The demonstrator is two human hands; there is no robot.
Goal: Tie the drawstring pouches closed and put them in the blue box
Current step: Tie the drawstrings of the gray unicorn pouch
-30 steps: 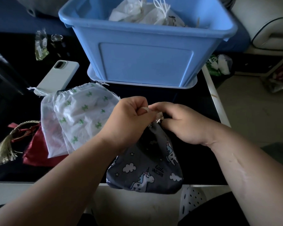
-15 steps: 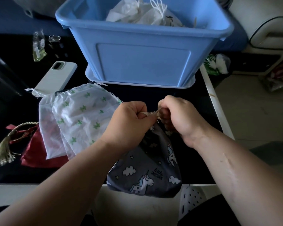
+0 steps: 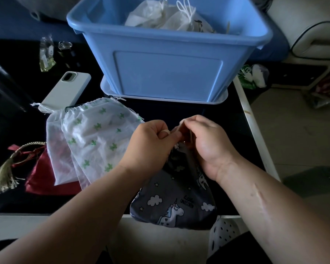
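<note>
Curled fingers (image 3: 165, 132) of the left hand (image 3: 151, 145) and the right hand (image 3: 208, 147) are pinching the cord at the gathered neck of a dark unicorn-print drawstring pouch (image 3: 175, 202). Its body is reaching past the near edge of the black table (image 3: 179, 111). The knuckles are hiding the knot, so whether it is finished cannot be told. At least 2 white pouches (image 3: 171, 21), apparently tied, are lying in the blue box (image 3: 168, 73) just behind the hands. Waiting at left are a cactus-print pouch (image 3: 99, 138), a plain white pouch (image 3: 54, 149) beneath it and a red tasselled pouch (image 3: 42, 180), suggesting the job is running near its midpoint, with 4 pouches to go in.
</note>
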